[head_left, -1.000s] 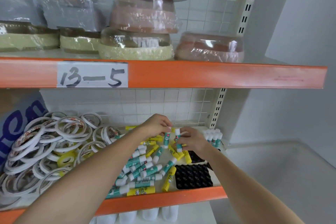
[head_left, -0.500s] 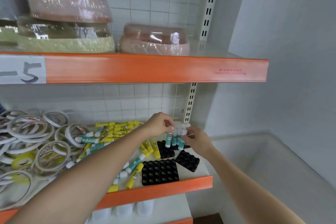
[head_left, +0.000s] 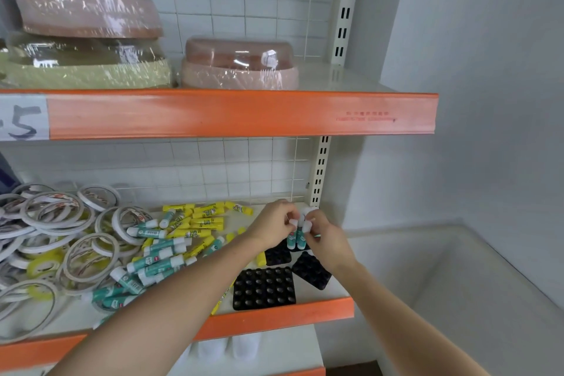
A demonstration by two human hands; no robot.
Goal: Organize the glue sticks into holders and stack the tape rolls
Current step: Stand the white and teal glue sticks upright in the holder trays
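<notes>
Hands meet at the back right corner of the lower shelf (head_left: 320,293), over a black holder (head_left: 276,255) whose rear part they hide. Left hand (head_left: 270,224) has its grip pinching the white cap of an upright teal glue stick (head_left: 292,236), fingers curled round it. Right hand (head_left: 320,230) pinches the cap of a second teal stick (head_left: 301,238) just beside the first; the two sticks stand touching or nearly so. Whether their bases sit in the holder's sockets cannot be told.

Two more black holders lie on the shelf: a square one (head_left: 264,288) at the front edge and a tilted one (head_left: 311,270) just right of it, under the right wrist. Loose teal and yellow glue sticks (head_left: 171,249) lie heaped mid-shelf. Tape rolls (head_left: 61,232) sprawl in an unstacked pile at the left. Wrapped bundles (head_left: 239,65) sit on the upper shelf (head_left: 241,114).
</notes>
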